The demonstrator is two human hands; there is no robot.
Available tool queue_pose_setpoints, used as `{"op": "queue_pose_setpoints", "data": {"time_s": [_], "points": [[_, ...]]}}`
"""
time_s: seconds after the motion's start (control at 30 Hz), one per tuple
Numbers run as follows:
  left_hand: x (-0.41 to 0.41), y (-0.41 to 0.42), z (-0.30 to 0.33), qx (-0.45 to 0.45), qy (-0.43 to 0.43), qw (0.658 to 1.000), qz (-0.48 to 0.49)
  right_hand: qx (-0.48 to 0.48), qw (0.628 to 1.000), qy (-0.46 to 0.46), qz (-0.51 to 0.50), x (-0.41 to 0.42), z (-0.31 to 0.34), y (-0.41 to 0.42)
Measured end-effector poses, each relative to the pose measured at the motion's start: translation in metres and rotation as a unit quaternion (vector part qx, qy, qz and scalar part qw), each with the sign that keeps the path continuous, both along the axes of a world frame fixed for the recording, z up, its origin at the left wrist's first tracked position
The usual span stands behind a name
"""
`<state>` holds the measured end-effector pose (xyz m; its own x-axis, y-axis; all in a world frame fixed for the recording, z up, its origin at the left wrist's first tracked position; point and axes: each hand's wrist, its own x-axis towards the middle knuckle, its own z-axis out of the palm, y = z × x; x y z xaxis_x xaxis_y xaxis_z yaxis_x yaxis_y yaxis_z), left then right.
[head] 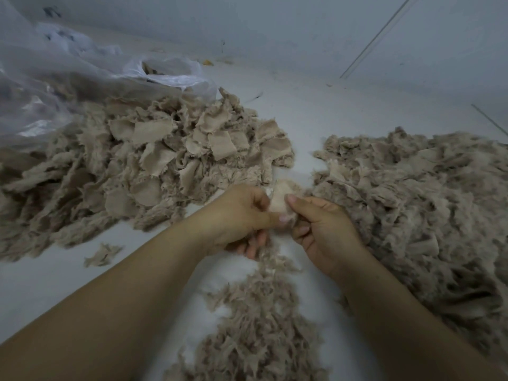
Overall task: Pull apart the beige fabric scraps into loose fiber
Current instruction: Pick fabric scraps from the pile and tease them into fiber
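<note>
A pale floor runs up to a grey-white wall at twelve o'clock. At ten o'clock a clear plastic bag slumps open, apparently with beige pieces inside, though it is blurred. The heap of fabric scraps spreads at nine o'clock; loose fiber piles at three. At centre, the left hand and right hand each pinch one scrap between them.

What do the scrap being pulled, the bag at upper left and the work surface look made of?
Scrap, pinched by left hand and right hand: beige woven or knit textile, matte, edges fraying to fluff. Bag: thin translucent plastic, glossy creases. Surface: smooth, pale, matte; material unclear.
</note>
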<state>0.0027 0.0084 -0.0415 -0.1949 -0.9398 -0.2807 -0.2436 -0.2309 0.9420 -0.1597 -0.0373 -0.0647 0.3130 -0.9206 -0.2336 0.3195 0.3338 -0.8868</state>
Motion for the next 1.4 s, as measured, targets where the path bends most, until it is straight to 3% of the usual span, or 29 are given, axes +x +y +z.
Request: {"op": "queue_pose_setpoints", "data": {"time_s": [0.1,0.17,0.27,0.4,0.57,0.63,0.73,0.77,0.83,0.93,1.1,1.3,1.4], "points": [[0.005,0.006,0.006,0.066,0.007,0.975,-0.21,0.001,1.0,0.002,-0.002,-0.001,0.001,0.001],[0.007,0.007,0.007,0.055,0.019,0.974,-0.219,0.0,1.0,0.001,-0.013,-0.002,-0.002,-0.001],[0.008,0.004,0.005,0.011,0.046,0.994,-0.098,0.003,1.0,0.001,-0.023,-0.003,-0.003,-0.002],[0.008,-0.004,-0.002,-0.015,0.004,0.998,0.058,0.012,1.0,0.0,-0.007,0.0,0.0,0.0],[-0.004,-0.002,-0.006,-0.056,-0.018,0.996,0.071,0.004,1.0,0.001,-0.009,-0.001,0.0,-0.001],[-0.009,-0.006,-0.008,-0.093,0.046,0.98,0.168,-0.004,1.0,-0.002,-0.017,-0.001,-0.001,0.0],[-0.005,-0.017,-0.005,-0.149,0.178,0.909,0.345,0.005,1.0,-0.006,-0.025,-0.002,-0.001,-0.001],[-0.003,-0.02,-0.005,-0.152,0.189,0.897,0.37,0.01,1.0,-0.008,-0.028,-0.003,-0.002,-0.002],[-0.007,-0.02,-0.015,-0.149,0.131,0.903,0.381,0.015,0.999,-0.014,-0.033,-0.002,-0.002,-0.003],[-0.032,-0.007,-0.032,-0.231,-0.045,0.924,0.302,0.016,0.998,-0.024,-0.047,-0.002,-0.003,-0.002],[-0.061,0.006,-0.04,-0.263,-0.187,0.934,0.154,0.005,0.995,-0.046,-0.084,-0.001,-0.001,0.0],[-0.064,0.024,-0.029,-0.182,-0.184,0.966,0.004,0.005,0.993,-0.046,-0.107,-0.003,-0.003,0.001],[-0.056,0.009,-0.01,-0.028,-0.112,0.993,-0.028,-0.012,0.991,-0.062,-0.116,-0.004,-0.003,0.002]]}}
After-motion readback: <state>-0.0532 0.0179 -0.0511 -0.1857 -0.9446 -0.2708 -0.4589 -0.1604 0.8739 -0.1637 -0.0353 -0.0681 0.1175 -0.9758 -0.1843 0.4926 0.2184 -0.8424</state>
